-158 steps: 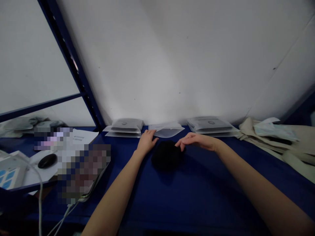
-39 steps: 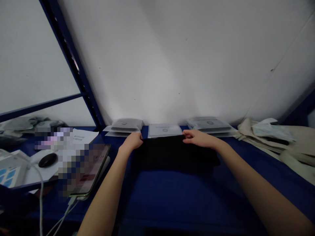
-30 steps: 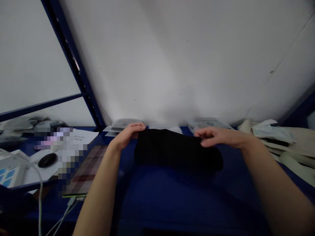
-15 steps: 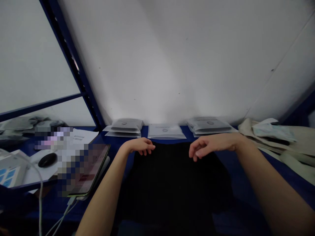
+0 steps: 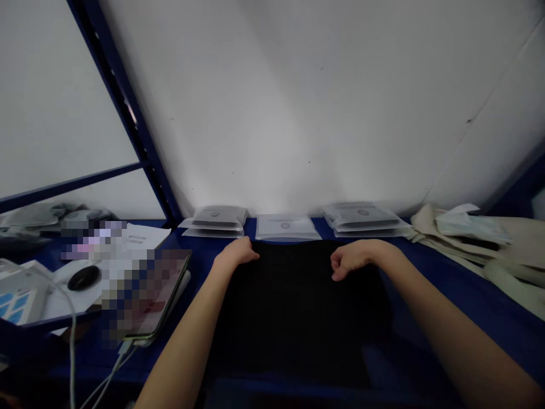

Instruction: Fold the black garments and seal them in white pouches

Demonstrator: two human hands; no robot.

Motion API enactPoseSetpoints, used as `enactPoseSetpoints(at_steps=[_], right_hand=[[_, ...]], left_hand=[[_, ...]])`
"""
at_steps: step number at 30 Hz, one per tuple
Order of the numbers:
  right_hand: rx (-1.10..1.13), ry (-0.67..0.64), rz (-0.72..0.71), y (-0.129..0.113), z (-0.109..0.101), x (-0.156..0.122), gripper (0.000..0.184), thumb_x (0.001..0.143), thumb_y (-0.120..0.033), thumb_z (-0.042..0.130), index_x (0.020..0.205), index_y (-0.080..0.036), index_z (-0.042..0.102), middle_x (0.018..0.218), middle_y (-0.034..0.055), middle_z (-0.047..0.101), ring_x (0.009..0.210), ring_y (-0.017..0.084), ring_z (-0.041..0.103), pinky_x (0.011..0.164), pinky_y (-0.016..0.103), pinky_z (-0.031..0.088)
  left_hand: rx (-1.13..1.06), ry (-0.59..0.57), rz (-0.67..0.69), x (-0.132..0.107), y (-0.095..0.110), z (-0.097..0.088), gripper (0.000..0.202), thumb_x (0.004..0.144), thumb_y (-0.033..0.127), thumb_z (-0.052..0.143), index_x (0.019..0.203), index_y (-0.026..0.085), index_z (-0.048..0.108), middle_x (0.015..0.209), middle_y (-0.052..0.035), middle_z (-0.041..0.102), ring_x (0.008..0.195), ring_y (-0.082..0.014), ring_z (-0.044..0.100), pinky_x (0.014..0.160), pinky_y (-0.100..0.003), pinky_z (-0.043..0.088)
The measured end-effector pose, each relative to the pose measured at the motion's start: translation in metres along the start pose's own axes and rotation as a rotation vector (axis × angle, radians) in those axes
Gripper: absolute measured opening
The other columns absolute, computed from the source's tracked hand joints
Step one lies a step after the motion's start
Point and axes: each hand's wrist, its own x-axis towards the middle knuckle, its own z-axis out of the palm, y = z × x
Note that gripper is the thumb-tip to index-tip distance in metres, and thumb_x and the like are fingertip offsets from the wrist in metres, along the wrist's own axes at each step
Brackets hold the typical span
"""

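A dark black cloth [image 5: 293, 307], its kind hard to make out in the dim light, lies spread on the blue table before me. My left hand [image 5: 237, 253] is closed at its far left corner, thumb on top and the other fingers mostly hidden. At the far right corner my right hand [image 5: 354, 257] is curled with the fingertips pinched on the fabric. Between the two hands the far edge of the cloth runs nearly straight.
Frosted plastic packets lie along the wall: a left stack [image 5: 217, 220], a middle packet [image 5: 287, 227], a right stack [image 5: 361, 218]. Beige fabric [image 5: 519, 244] sits far right. At left are a phone [image 5: 157, 301], a black mouse [image 5: 84, 278], papers and white cables [image 5: 113, 372].
Both hands have closed on the cloth's far corners; half a second ago their fingers were looser. The cloth's far edge now lies slightly farther away and straighter.
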Motion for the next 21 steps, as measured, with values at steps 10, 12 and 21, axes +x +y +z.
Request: enactPoseSetpoints(at_steps=[10, 12, 21], right_hand=[[0.137, -0.152, -0.173, 0.0, -0.01, -0.026, 0.031, 0.069, -0.05, 0.059, 0.064, -0.02, 0.064, 0.06, -0.0015, 0.058, 0.067, 0.016, 0.055, 0.066, 0.028, 0.037], [0.175, -0.235, -0.192, -0.001, -0.009, -0.028, 0.042, 0.07, -0.059, 0.056, 0.063, -0.019, 0.068, 0.067, 0.0021, 0.065, 0.077, 0.018, 0.06, 0.076, 0.03, 0.038], [0.072, -0.193, 0.195, 0.012, -0.004, 0.002, 0.027, 0.07, -0.041, 0.062, 0.058, -0.016, 0.064, 0.06, 0.0031, 0.064, 0.073, 0.019, 0.062, 0.063, 0.028, 0.036]], left_hand=[[0.111, 0.152, -0.002, 0.001, 0.003, 0.001, 0.026, 0.082, 0.033, 0.053, 0.097, 0.013, 0.059, 0.114, -0.0163, 0.062, 0.102, -0.0274, 0.06, 0.075, -0.03, 0.045], [0.113, 0.16, -0.005, 0.002, 0.002, 0.003, 0.026, 0.082, 0.033, 0.053, 0.097, 0.013, 0.059, 0.114, -0.0161, 0.062, 0.103, -0.0271, 0.06, 0.076, -0.029, 0.045], [0.057, 0.186, -0.015, 0.007, -0.004, 0.009, 0.047, 0.082, 0.036, 0.054, 0.12, 0.01, 0.047, 0.129, -0.0192, 0.05, 0.112, -0.0272, 0.055, 0.087, -0.029, 0.042]])
